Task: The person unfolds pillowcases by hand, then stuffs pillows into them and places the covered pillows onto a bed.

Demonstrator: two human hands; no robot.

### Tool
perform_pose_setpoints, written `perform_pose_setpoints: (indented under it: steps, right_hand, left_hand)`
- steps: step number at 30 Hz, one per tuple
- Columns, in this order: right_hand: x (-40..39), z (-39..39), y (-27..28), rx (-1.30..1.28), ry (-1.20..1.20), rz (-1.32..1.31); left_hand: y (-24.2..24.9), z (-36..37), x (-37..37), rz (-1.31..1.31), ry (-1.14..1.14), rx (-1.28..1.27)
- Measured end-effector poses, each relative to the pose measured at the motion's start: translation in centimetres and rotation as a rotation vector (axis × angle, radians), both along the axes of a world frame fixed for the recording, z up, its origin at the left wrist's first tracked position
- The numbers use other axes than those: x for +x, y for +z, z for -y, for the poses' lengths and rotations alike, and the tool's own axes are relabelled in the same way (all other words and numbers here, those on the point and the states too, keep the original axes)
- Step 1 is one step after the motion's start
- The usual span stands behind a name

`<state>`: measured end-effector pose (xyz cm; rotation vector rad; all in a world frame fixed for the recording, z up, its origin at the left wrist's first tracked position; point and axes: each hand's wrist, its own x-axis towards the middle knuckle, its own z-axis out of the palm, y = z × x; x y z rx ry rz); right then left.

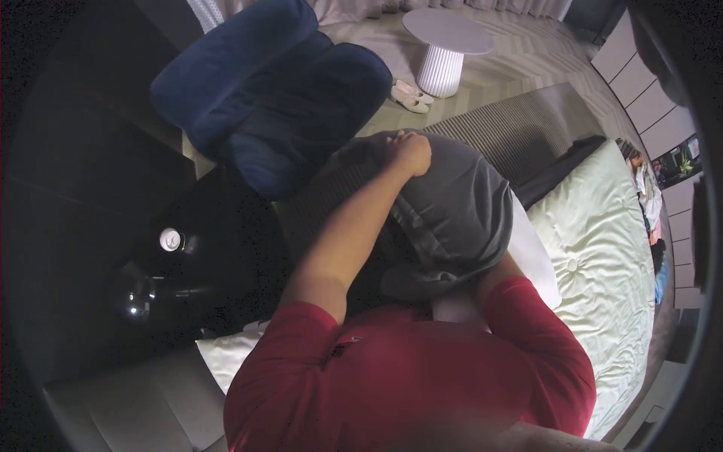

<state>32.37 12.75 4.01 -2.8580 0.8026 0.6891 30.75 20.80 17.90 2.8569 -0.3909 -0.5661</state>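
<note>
My left hand (410,153) is closed on the upper edge of a dark grey cloth (459,203), its fingers curled into the fabric. The cloth hangs bunched and rounded in front of my body. My right forearm passes behind the lower right part of the cloth, which hides the right hand and its fingers. Something white and smooth (533,252) shows beside and below the cloth, partly covered by it.
A pale green quilted bed cover (595,256) lies at the right. Dark blue chair (294,90) at the upper left; round white table (448,32) and light shoes (410,96) at the top. A dark surface at the left bears a small round white object (171,239).
</note>
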Motion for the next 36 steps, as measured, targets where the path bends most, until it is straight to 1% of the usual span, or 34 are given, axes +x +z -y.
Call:
perform_pose_setpoints:
  steps: [3,6,8,10,11,12,14,15,17,18,21,23,24,26,27,29,30,33,36]
  right_hand:
    - [1.2,2.7,-9.0,0.001,-0.072,-0.038]
    - [1.2,6.7,-16.7,0.003,-0.167,-0.075]
    - [1.7,9.4,-22.1,0.006,-0.228,-0.089]
    - [3.7,9.8,-26.6,0.01,-0.274,-0.107]
    - [8.3,7.8,-26.9,0.011,-0.282,-0.111]
    - [9.4,6.7,-26.9,0.011,-0.28,-0.112]
    - [11.2,4.0,-26.3,-0.081,-0.173,-0.48]
    - [9.0,4.6,-26.1,-0.102,-0.144,-0.57]
    - [8.8,1.8,-22.2,-0.052,-0.112,-0.563]
    - [8.2,1.3,-21.6,-0.028,-0.095,-0.557]
    - [3.3,3.6,-24.8,0.046,-0.048,-0.538]
    - [1.3,4.9,-24.4,0.099,-0.028,-0.532]
    - [-0.3,5.7,-23.3,0.125,-0.02,-0.527]
    - [-4.3,7.0,-19.3,0.178,-0.003,-0.514]
    - [-6.3,6.8,-15.8,0.204,0.009,-0.508]
    - [-10.8,5.8,-4.0,0.256,0.045,-0.487]
    - [-11.8,5.7,-2.0,0.281,0.066,-0.48]
    - [-9.0,5.4,-8.7,0.359,0.123,-0.456]
    - [-6.9,4.6,-11.6,0.438,0.16,-0.436]
  left_hand:
    - [0.8,0.4,-0.7,0.007,-0.001,-0.144]
    - [1.7,2.1,-1.5,-0.066,-0.088,-0.142]
    - [2.1,3.2,-1.5,-0.07,-0.088,-0.072]
    - [2.3,3.7,-1.7,-0.076,-0.073,-0.001]
    - [2.3,3.7,-1.6,-0.078,-0.066,0.016]
    - [2.1,3.4,-1.4,-0.093,-0.046,0.032]
    - [1.4,2.9,-1.4,-0.062,-0.063,0.078]
    - [1.1,2.6,-1.4,-0.054,-0.066,0.091]
    - [0.5,2.2,-1.6,-0.048,-0.065,0.07]
    - [0.2,1.9,-1.6,-0.045,-0.06,0.065]
    - [-0.4,0.5,-1.3,0.03,0.033,-0.024]
    - [-1.0,-0.7,-0.9,0.036,0.142,-0.071]
    - [-1.5,-1.2,-0.5,0.038,0.168,-0.083]
    - [-2.9,-2.3,0.5,0.056,0.284,-0.171]
    - [-3.7,-2.6,1.0,0.062,0.316,-0.191]
    - [-4.9,-3.1,2.4,0.049,0.293,-0.096]
    - [-5.4,-3.3,2.8,0.046,0.294,-0.071]
    - [-5.8,-3.6,3.3,0.05,0.264,0.002]
    - [-4.6,-3.1,2.4,0.064,0.298,-0.022]
